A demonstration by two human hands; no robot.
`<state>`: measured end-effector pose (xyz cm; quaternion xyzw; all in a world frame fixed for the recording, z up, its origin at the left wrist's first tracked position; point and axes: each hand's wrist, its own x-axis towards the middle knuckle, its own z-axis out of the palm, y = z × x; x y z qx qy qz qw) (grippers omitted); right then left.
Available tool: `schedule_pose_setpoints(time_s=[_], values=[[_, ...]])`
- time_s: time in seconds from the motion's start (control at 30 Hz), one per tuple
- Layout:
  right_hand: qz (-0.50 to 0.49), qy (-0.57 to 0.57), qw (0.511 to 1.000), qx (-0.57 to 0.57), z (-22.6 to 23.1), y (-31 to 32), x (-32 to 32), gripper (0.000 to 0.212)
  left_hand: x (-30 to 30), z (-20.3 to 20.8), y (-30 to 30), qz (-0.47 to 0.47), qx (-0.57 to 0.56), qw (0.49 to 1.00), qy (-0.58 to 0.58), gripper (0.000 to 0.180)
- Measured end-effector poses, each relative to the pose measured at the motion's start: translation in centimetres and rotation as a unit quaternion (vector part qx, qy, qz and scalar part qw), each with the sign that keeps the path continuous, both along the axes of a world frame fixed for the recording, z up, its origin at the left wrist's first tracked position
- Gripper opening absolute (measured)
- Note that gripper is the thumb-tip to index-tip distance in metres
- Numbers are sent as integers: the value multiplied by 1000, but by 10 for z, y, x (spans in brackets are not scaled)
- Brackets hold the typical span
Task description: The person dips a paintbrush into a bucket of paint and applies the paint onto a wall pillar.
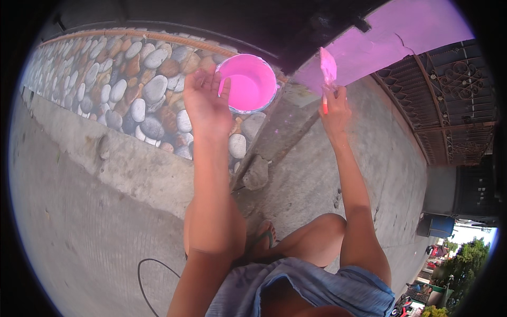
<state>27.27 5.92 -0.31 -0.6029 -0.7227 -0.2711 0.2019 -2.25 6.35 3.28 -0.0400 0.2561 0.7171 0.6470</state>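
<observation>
My right hand grips a paintbrush by its orange-red handle. Pink paint coats the brush head, which points up in front of the pink wall; whether it touches the wall I cannot tell. At the left rim of a round bucket is my left hand, palm showing, fingers apart, with nothing in it. Bright pink paint lies inside the bucket, which stands on a pebble-patterned surface.
The pebble-patterned surface ends at a concrete edge on the left. A loose stone lies by its corner. Dark metal grillwork stands at the right, with a blue drum beyond. A thin black cable curves over the ground.
</observation>
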Motion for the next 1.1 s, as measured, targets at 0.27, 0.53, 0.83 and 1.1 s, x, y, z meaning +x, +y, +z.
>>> schedule_pose_setpoints(time_s=[0.27,0.53,0.83,1.1], values=[[-5,-28,978,-205,-82,16,-3,34,10,4,-4,-16,0,1000,-5,43],[-30,129,981,-140,26,40,3,16,4,4,-4,-7,5,1000,-3,44],[-17,139,979,-149,-17,29,-2,15,9,1,-2,-12,3,1000,10,52],[-9,222,970,-102,30,19,-11,14,-7,4,-5,7,-5,1000,7,45]])
